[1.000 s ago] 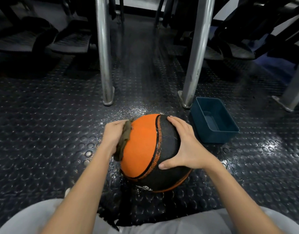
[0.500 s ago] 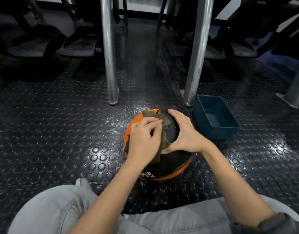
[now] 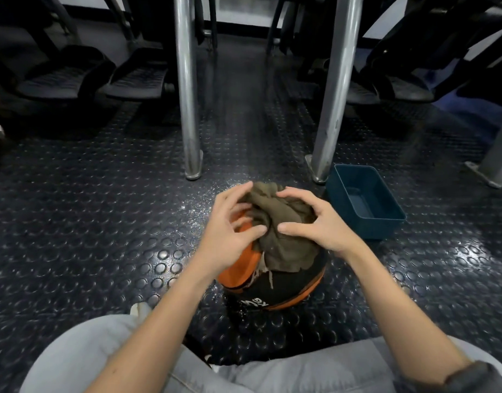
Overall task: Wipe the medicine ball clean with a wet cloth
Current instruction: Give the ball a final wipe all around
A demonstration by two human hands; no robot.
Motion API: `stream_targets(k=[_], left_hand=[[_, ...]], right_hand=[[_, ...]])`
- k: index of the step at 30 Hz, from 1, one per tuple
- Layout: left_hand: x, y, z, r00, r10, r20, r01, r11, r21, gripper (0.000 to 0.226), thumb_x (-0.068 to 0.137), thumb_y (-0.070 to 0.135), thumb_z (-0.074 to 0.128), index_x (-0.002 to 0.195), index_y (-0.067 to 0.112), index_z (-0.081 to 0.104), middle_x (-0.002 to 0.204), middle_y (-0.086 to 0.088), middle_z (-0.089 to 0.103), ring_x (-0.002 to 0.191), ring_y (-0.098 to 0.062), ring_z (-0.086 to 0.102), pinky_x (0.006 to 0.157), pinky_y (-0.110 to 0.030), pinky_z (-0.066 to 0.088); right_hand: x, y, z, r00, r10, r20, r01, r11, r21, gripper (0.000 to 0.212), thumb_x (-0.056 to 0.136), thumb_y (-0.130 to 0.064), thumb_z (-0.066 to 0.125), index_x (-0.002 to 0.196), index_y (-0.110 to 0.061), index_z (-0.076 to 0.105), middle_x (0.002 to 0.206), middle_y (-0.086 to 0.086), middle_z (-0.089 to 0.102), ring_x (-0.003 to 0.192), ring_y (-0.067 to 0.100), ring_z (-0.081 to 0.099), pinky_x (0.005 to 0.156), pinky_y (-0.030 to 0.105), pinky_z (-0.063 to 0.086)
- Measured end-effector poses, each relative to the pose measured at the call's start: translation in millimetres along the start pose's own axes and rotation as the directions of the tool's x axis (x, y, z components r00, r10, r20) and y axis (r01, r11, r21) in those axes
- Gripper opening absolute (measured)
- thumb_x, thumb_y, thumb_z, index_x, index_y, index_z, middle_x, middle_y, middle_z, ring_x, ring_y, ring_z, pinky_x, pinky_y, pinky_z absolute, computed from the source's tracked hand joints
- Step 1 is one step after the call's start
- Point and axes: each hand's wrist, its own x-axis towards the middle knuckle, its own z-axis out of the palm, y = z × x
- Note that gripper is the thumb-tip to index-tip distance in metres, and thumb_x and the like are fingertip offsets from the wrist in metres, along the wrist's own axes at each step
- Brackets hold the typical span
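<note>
An orange and black medicine ball (image 3: 284, 290) rests on the studded rubber floor in front of my knees. A crumpled olive-brown cloth (image 3: 278, 234) lies bunched over its top and hides most of the upper surface. My left hand (image 3: 230, 234) touches the cloth's left side with spread, curled fingers. My right hand (image 3: 320, 222) grips the cloth's right side, fingertips pressing into the folds. Frayed threads of the cloth hang down over the ball's black panel.
A dark teal plastic tub (image 3: 363, 199) stands on the floor just right of the ball. Two metal posts (image 3: 187, 89) (image 3: 335, 89) rise behind the ball. Black machine footplates (image 3: 133, 78) sit at the back left. The floor around the ball glistens wet.
My left hand brought the cloth from the ball's left side up onto its top. My right hand left the ball's surface and now holds the cloth too.
</note>
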Motion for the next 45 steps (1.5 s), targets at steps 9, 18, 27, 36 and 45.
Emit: stream_targets(k=[9, 18, 27, 36, 45], left_hand=[[5, -13, -13, 0.897, -0.24, 0.373, -0.007, 0.834, 0.552, 0.134, 0.05, 0.051, 0.086, 0.146, 0.043, -0.006, 0.145, 0.032, -0.009, 0.133, 0.007, -0.015, 0.117, -0.048, -0.005], [11, -16, -14, 0.916, -0.242, 0.319, 0.03, 0.836, 0.547, 0.13, 0.042, 0.061, 0.083, 0.14, 0.046, -0.001, 0.143, 0.028, 0.003, 0.143, -0.007, -0.004, 0.118, -0.049, 0.005], [26, -26, -25, 0.898, -0.237, 0.37, 0.039, 0.882, 0.47, 0.129, 0.035, 0.069, 0.072, 0.14, 0.047, 0.001, 0.141, 0.032, 0.001, 0.141, -0.005, 0.003, 0.117, -0.048, 0.012], [19, -27, -27, 0.912, -0.264, 0.314, 0.09, 0.876, 0.474, 0.129, 0.038, 0.067, 0.077, 0.142, 0.053, 0.002, 0.124, 0.05, 0.003, 0.141, -0.008, 0.004, 0.115, -0.052, 0.015], [21, -30, -26, 0.904, -0.186, 0.385, 0.002, 0.902, 0.433, 0.114, 0.038, 0.064, 0.074, 0.13, 0.061, 0.007, 0.14, 0.042, 0.002, 0.142, -0.007, 0.007, 0.117, -0.048, 0.013]], right_hand=[[16, 3, -9, 0.945, -0.071, -0.319, -0.005, 0.973, -0.233, 0.029, 0.081, -0.006, 0.056, 0.102, -0.024, 0.064, 0.1, -0.008, 0.066, 0.093, 0.006, 0.058, 0.086, 0.028, 0.044], [0, -14, 31, 0.931, -0.296, -0.212, 0.142, 0.832, -0.536, 0.037, 0.081, -0.046, 0.053, 0.104, -0.021, 0.067, 0.105, -0.015, 0.059, 0.102, 0.019, 0.051, 0.089, 0.039, 0.039], [-10, -14, 43, 0.912, -0.369, -0.178, 0.188, 0.763, -0.619, 0.021, 0.084, -0.025, 0.059, 0.101, -0.017, 0.068, 0.103, -0.012, 0.06, 0.099, 0.017, 0.043, 0.084, 0.033, 0.034], [71, -12, 13, 0.925, 0.084, -0.371, -0.24, 0.886, -0.397, 0.025, 0.091, -0.026, 0.061, 0.109, -0.011, 0.067, 0.102, 0.004, 0.066, 0.097, 0.018, 0.057, 0.082, 0.029, 0.042], [-16, -22, 50, 0.911, -0.377, -0.167, 0.18, 0.729, -0.66, 0.024, 0.085, -0.032, 0.055, 0.096, -0.016, 0.069, 0.097, -0.01, 0.06, 0.092, 0.012, 0.038, 0.078, 0.025, 0.026]])
